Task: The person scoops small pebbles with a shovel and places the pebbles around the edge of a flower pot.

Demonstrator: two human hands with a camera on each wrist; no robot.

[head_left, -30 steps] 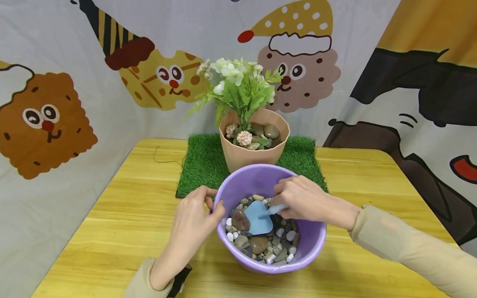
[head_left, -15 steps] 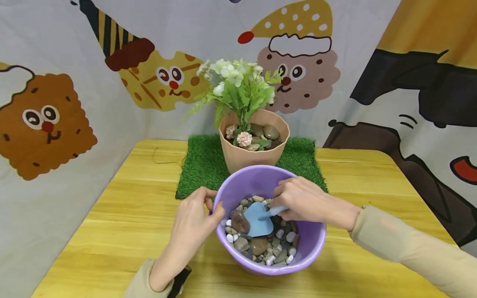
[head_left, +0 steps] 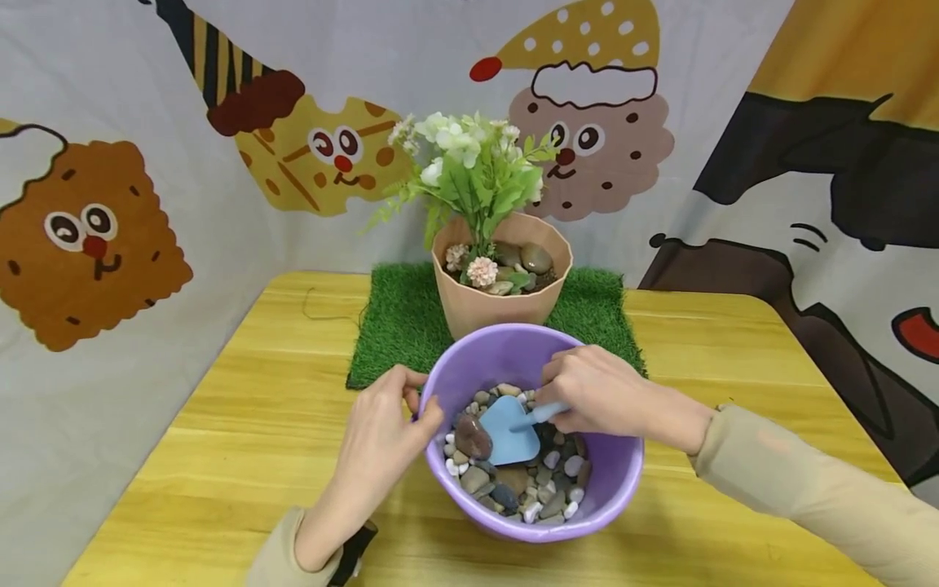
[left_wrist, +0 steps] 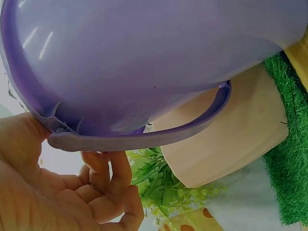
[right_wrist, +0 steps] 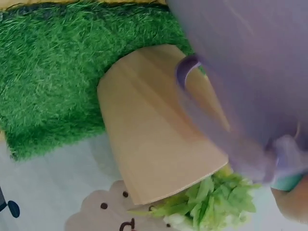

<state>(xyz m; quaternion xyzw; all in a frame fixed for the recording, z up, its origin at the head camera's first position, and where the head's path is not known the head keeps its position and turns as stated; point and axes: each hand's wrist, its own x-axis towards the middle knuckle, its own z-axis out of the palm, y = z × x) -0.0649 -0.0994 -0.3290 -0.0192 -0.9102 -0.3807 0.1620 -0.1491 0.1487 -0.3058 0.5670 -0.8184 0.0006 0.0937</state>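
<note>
A purple bucket [head_left: 513, 349] stands at the front of the table with pebbles [head_left: 548, 489] in its bottom. My left hand [head_left: 377, 428] pinches its left rim, thumb over the edge and fingers outside. In the left wrist view, the fingers lie beside the end of the bucket's handle [left_wrist: 144, 140]. My right hand [head_left: 596, 393] reaches over the far right rim and grips a small light-blue shovel [head_left: 513, 436] by its handle. The blade lies among the stones, against a large reddish-brown stone [head_left: 473, 438]. In the right wrist view, the bucket mostly hides that hand.
Right behind the bucket, a peach flowerpot [head_left: 499, 312] with white flowers [head_left: 458, 147] and stones stands on a green turf mat [head_left: 396, 326]. The wooden table [head_left: 242, 424] ends at a cartoon-printed cloth [head_left: 440, 49]. A thin dark thread [head_left: 326, 316] lies near the mat's left.
Stones near the blade have shifted slightly; a dark stone shows more at the front, and a brown one is partly covered. Both hands and the bucket stay nearly in place.
</note>
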